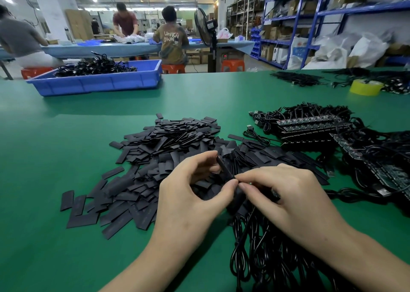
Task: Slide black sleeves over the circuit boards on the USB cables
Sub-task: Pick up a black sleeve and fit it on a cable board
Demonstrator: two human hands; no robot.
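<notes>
Green table (66, 158). We note a loose pile of black sleeves (159, 149) at its centre, spreading toward the left.

The left hand (190, 194) has its thumb and curled fingers pinched on one sleeve (225, 168). It is held tilted just above the pile, with its upper end pointing away from us.

The right hand (288, 194) has its fingers curled, with thumb and forefinger pinched on a cable end (269, 193) right at the lower mouth of the held sleeve. The fingertips of both hands meet there, or nearly so. A speck of green shows between them. We cannot tell how much of the board sits inside the sleeve.

Under both hands, a bundle of coiled cables (255, 258) runs toward the near edge.

Right of the pile lie stacked boards (310, 125) with their leads, USB plugs pointing left.

Far left stands a blue bin (99, 83) holding more black leads. Far right, a yellow tape roll (366, 87) lies beside further heaps of leads.
</notes>
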